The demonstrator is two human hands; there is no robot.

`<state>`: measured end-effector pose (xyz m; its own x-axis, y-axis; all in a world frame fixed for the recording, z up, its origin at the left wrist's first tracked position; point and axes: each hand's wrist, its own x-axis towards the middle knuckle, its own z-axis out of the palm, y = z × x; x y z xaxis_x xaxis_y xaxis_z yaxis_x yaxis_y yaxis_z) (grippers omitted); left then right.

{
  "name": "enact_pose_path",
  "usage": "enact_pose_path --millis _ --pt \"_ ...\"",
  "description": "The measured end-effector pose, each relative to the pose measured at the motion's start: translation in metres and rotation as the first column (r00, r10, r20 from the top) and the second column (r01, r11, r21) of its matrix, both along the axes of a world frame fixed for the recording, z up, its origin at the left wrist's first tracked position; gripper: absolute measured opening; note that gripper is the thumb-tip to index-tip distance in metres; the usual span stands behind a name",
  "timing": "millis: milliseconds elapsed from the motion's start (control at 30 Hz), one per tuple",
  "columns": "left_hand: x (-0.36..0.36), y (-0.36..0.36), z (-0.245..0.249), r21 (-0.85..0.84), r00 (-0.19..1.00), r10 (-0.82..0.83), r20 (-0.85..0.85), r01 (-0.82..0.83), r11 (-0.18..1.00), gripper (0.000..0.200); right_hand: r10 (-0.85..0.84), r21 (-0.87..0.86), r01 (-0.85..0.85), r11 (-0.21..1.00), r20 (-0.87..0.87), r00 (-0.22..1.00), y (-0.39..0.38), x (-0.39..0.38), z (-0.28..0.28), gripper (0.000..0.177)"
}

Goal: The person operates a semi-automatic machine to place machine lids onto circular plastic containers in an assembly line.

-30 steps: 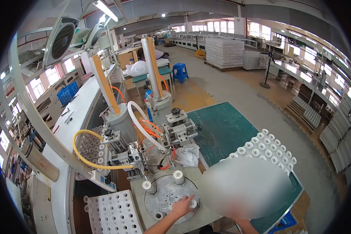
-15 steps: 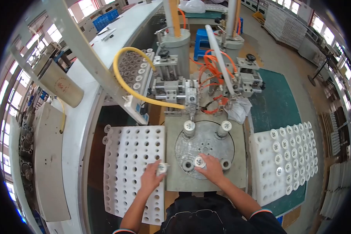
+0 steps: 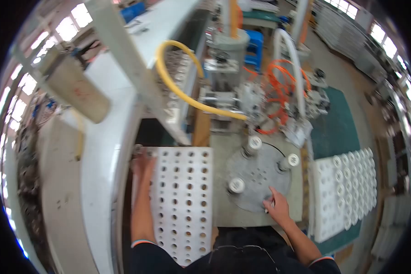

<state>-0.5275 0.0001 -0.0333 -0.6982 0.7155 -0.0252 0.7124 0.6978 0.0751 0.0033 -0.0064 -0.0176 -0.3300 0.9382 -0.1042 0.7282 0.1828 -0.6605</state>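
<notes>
My left hand point(image 3: 144, 165) reaches to the far left corner of the left white tray point(image 3: 197, 194), beside a small round piece point(image 3: 138, 148). Motion smears its fingers, and I cannot tell whether they grip that piece. My right hand point(image 3: 278, 208) is at the near right edge of the round metal turntable point(image 3: 255, 172). Its index finger points forward while the thumb and other fingers curl around a holder, mostly hidden by them. White-topped round pieces stand in three other holders: a back one point(image 3: 255, 144), a right one point(image 3: 292, 160) and a left one point(image 3: 236, 185).
Rows of white-topped pieces point(image 3: 351, 182) fill much of the right tray point(image 3: 324, 201). Behind the turntable stands a metal machine point(image 3: 221, 98) with a yellow hose point(image 3: 176, 89) and orange tubes point(image 3: 278, 91). A slanted post point(image 3: 137, 68) rises at the left bench point(image 3: 109, 91).
My left hand has left its piece and moved to the tray's far left corner. A piece now sits in the left holder. The turntable has turned clockwise; my right hand moved to its near right edge.
</notes>
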Motion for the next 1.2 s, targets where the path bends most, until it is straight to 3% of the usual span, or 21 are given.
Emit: enact_pose_path --millis 33,100,200,267,300,367,467,500,567,633,700,733,767,800,867,900,967,1033,1100,1167,1200 --pt "0.01 0.013 0.023 -0.077 0.995 0.091 0.032 -0.088 0.993 0.065 -0.052 -0.019 0.052 0.998 0.046 0.998 -0.004 0.014 -0.001 0.058" --pt "-0.02 0.006 -0.017 0.088 0.995 -0.101 -0.003 0.1 0.991 0.07 -0.181 0.109 0.18 0.978 -0.001 0.984 -0.009 0.033 -0.003 0.051" --pt "-0.018 0.006 -0.032 0.08 0.982 -0.189 0.001 0.188 0.979 0.075 -0.203 0.16 0.198 0.967 0.015 0.979 -0.011 0.032 0.003 0.049" --pt "0.019 0.001 -0.002 0.108 0.997 -0.019 0.075 0.011 0.994 0.081 -0.044 0.329 0.032 0.944 0.029 0.999 -0.008 0.017 -0.002 0.047" --pt "0.021 -0.004 -0.005 0.108 0.997 -0.022 0.072 0.014 0.994 0.081 -0.047 0.329 0.036 0.944 0.026 0.999 -0.004 0.004 0.0 0.047" --pt "0.025 -0.022 -0.011 0.242 0.983 -0.178 0.055 0.159 0.957 0.087 0.15 0.444 -0.148 0.884 0.031 0.988 0.003 -0.025 0.004 0.045" --pt "0.046 -0.044 0.002 0.207 0.974 -0.218 -0.063 0.226 0.952 0.086 0.291 0.509 -0.279 0.814 0.059 0.955 0.016 -0.064 -0.002 0.045" --pt "0.053 -0.05 0.007 0.21 0.975 -0.21 -0.075 0.222 0.952 0.086 0.297 0.517 -0.28 0.809 0.051 0.953 0.018 -0.072 -0.006 0.045" --pt "0.074 -0.059 0.02 0.377 0.944 -0.328 -0.013 0.309 0.873 0.081 0.396 0.473 -0.435 0.766 0.185 0.899 0.02 -0.086 -0.023 0.045" --pt "0.103 -0.061 0.03 0.43 0.95 -0.308 0.047 0.26 0.865 0.071 0.435 0.422 -0.503 0.754 0.254 0.864 0.017 -0.098 -0.06 0.047" --pt "0.132 -0.056 0.034 0.508 0.859 -0.471 0.199 0.32 0.8 0.059 0.452 0.358 -0.554 0.752 0.333 0.828 0.016 -0.103 -0.063 0.049" --pt "0.16 -0.049 0.047 0.57 0.831 -0.527 0.18 0.349 0.744 0.044 0.456 0.354 -0.531 0.77 0.276 0.846 0.016 -0.105 -0.05 0.051" --pt "0.183 -0.044 0.053 0.579 0.814 -0.551 0.183 0.364 0.73 0.044 0.455 0.35 -0.505 0.789 0.22 0.863 0.016 -0.101 -0.037 0.053" --pt "0.204 -0.039 0.056 0.587 0.73 -0.603 0.32 0.347 0.731 0.039 0.427 0.356 -0.487 0.798 0.236 0.873 0.014 -0.092 -0.029 0.053" --pt "0.254 -0.024 0.064 0.607 0.568 -0.648 0.507 0.299 0.737 0.031 0.414 0.462 -0.393 0.795 0.061 0.908 0.008 -0.069 -0.016 0.055" --pt "0.279 -0.018 0.066 0.611 0.502 -0.651 0.569 0.271 0.744 0.029 0.381 0.474 -0.372 0.798 0.082 0.921 0.004 -0.05 -0.01 0.055" --pt "0.323 0.001 0.044 0.637 0.421 -0.697 0.581 0.298 0.711 0.034 0.226 0.426 -0.167 0.889 -0.091 0.97 -0.006 0.005 0.003 0.048" --pt "0.379 0.015 0.039 0.551 0.325 -0.716 0.618 0.471 0.689 0.042 0.007 0.525 0.091 0.847 -0.181 0.983 -0.014 0.072 0.008 0.041" --pt "0.433 0.022 0.031 0.539 0.337 -0.884 0.325 0.702 0.465 0.052 -0.311 0.581 0.315 0.751 -0.111 0.944 -0.02 0.147 0.017 0.036" --pt "0.472 0.025 0.024 0.437 0.295 -0.893 0.339 0.791 0.427 0.05 -0.533 0.68 0.392 0.619 -0.003 0.846 -0.014 0.212 0.034 0.037" --pt "0.484 0.028 0.02 0.33 0.261 -0.895 0.362 0.862 0.385 0.049 -0.592 0.655 0.412 0.633 0.068 0.803 -0.008 0.232 0.046 0.04"
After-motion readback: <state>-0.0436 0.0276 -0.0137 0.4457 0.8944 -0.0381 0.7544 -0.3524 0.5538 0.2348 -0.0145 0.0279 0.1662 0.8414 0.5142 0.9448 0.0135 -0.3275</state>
